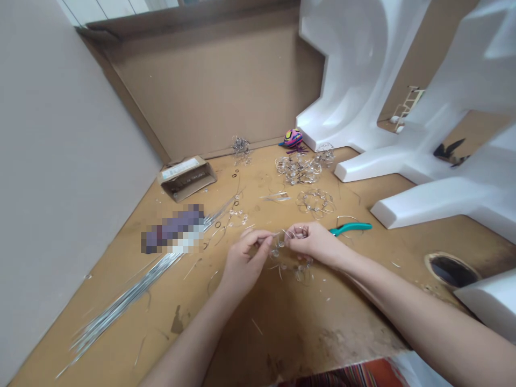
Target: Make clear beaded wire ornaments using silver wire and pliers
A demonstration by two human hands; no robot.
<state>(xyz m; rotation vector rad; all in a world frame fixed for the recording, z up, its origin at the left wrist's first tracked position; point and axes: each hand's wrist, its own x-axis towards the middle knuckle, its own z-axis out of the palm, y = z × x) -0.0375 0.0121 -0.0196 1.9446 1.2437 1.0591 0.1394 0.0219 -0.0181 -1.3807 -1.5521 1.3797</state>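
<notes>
Just above the table, a wire ring with clear beads (283, 266) hangs between my two hands. My left hand (249, 254) pinches a thin wire end of it between thumb and fingers. My right hand (306, 240) is closed on the ring's upper right part, fingertips close to a clear bead (281, 243). Beyond the right hand lies a similar beaded wire ring (315, 202). Teal-handled pliers (352, 228) rest beside the right wrist, their head partly hidden by it. Loose clear beads (238, 216) are scattered past the left hand.
A bundle of straight wires (133, 293) lies at left, beside a blurred purple object (173, 228). An open cardboard box (189, 180) stands behind. More beaded wire pieces (298, 169), a colourful ball-like object (293, 138), white moulded structures (397, 207) and a table hole (453, 270) are rightward.
</notes>
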